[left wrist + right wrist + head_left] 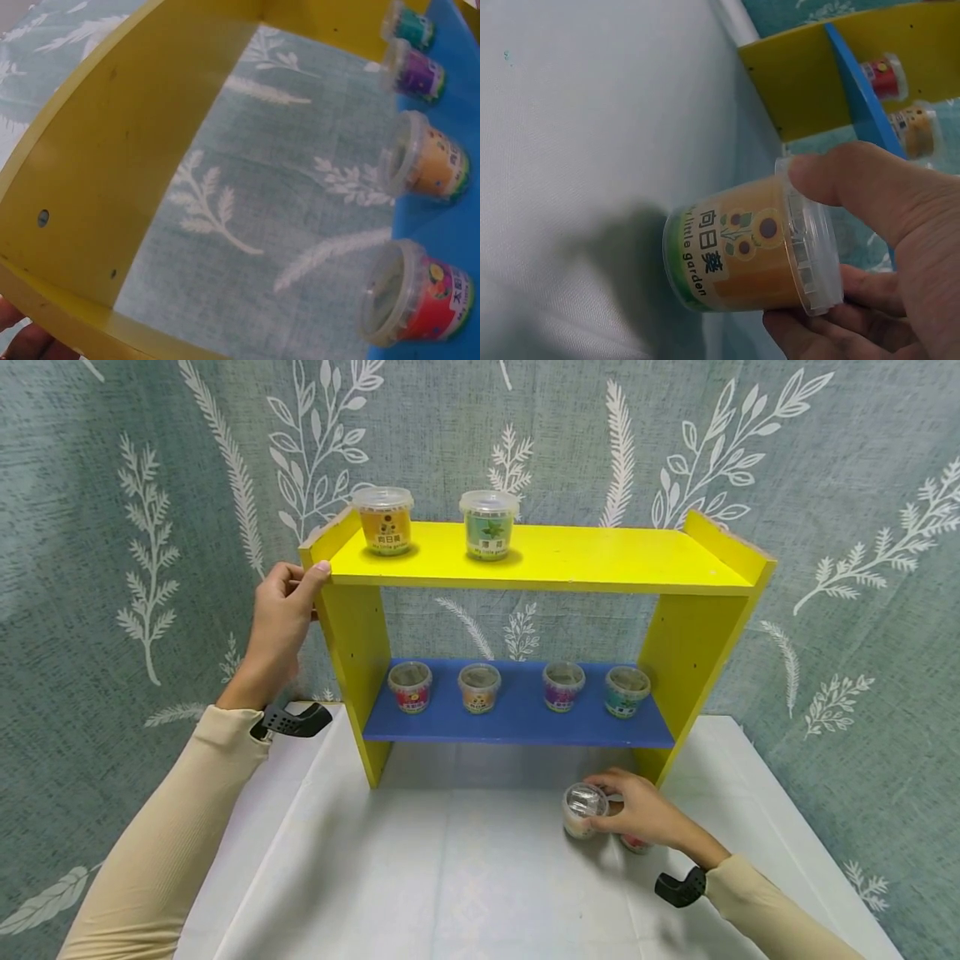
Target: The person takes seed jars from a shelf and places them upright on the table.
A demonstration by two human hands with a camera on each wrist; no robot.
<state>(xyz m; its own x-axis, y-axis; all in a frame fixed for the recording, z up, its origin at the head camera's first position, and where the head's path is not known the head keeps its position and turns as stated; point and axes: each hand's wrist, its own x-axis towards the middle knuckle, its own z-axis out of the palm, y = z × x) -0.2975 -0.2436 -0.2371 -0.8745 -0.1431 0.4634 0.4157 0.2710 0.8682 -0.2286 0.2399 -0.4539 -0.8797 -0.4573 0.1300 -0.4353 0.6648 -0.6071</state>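
Observation:
My left hand (276, 618) grips the upper left corner of a yellow and blue shelf unit (341, 643), thumb on the front edge. Low over the white table, my right hand (641, 814) holds a small clear-lidded plastic cup (735, 251) by its lid. Its orange label shows sunflowers and the words "little garden". In the right wrist view the cup appears tilted, its shadow falling beside it. A red-labelled cup (634, 843) stands on the table, partly hidden behind my right hand.
On the yellow top board stand an orange-labelled cup (387, 522) and a green-labelled cup (489, 527). The blue shelf (517, 727) carries several cups with red, orange, purple and teal labels. A patterned cloth (450, 427) hangs behind and beside the white table (420, 877).

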